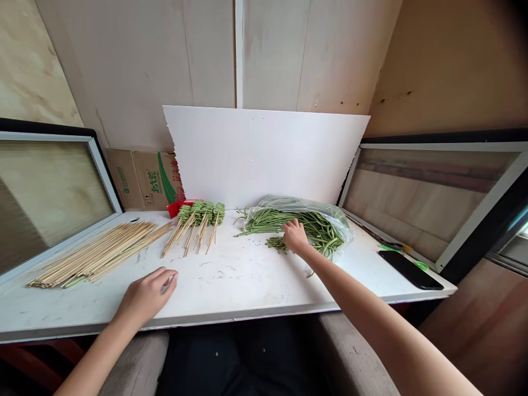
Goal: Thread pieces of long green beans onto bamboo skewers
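Note:
Over the heap of long green beans, my right hand reaches out with its fingers curled down. Its fingertips are hidden, so what they grip cannot be made out. Just beneath and beside it lies a small pile of short cut bean pieces. My left hand rests near the table's front edge, its fingers curled toward the thumb, with nothing visible in them. Beyond it lie bean skewers in bunches, folded beans at the far ends and bare sticks toward me. Many bare bamboo skewers lie spread at the left.
A clear plastic bag partly covers the long beans. At the right lie a black phone and scissors. A white board stands behind the table, with a cardboard box and red container to its left.

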Available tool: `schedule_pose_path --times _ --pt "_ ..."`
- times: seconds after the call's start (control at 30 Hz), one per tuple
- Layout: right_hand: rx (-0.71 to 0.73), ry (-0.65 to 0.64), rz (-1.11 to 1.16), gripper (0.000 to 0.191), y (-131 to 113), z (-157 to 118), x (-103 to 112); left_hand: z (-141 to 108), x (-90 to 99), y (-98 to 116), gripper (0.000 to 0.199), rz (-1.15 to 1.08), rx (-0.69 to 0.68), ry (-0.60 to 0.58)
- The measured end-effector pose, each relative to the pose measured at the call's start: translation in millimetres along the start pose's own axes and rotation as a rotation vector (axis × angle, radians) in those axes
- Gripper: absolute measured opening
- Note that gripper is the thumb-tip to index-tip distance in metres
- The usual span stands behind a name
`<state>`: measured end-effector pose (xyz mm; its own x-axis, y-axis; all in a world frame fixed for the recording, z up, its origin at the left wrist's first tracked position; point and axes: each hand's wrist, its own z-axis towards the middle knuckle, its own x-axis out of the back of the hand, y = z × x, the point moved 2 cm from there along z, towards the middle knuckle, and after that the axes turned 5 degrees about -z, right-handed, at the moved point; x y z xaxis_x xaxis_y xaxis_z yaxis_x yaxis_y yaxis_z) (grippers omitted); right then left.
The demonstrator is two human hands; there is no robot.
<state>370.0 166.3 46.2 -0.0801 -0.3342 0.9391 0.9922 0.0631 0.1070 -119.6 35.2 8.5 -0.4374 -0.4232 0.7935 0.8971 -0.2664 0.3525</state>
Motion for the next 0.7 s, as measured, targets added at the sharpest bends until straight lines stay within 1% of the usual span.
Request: schedule_pose_path --times 0.03,0.07,0.2,0.3,0.4,0.47,0.6,0.7 --pt "0.006 -0.032 -0.006 0.043 2.4 7.3 -1.2 1.4 -5.0 14.5 0.028 0.005 -0.079 -0.046" --pt "-0.002 -0.053 -0.008 0.046 5.2 15.2 -2.2 2.6 -9.0 27.4 0.029 0.001 -0.121 -0.077" --pt "-0.045 -0.093 -0.012 0.051 18.3 48.3 -6.4 0.8 -19.7 68.6 0.032 -0.106 -0.167 -0.182" --pt "-0.069 -0.117 -0.015 0.052 26.1 71.4 -10.5 -7.6 -24.0 89.3 0.032 -0.228 -0.191 -0.227" --pt "-0.085 -0.158 -0.021 0.053 28.4 89.7 -18.2 -16.0 -27.9 97.6 0.031 -0.301 -0.193 -0.26" --pt "-0.093 -0.183 -0.027 0.054 28.1 96.9 -25.5 -19.7 -30.7 97.1 0.031 -0.337 -0.147 -0.253" --pt "-0.113 -0.207 -0.046 0.059 30.4 99.7 -39.2 -22.9 -35.6 93.8 0.03 -0.356 -0.046 -0.189" --pt "-0.118 -0.206 -0.067 0.063 36.4 99.3 -42.1 -23.3 -38.0 93.8 0.03 -0.349 -0.037 -0.18"
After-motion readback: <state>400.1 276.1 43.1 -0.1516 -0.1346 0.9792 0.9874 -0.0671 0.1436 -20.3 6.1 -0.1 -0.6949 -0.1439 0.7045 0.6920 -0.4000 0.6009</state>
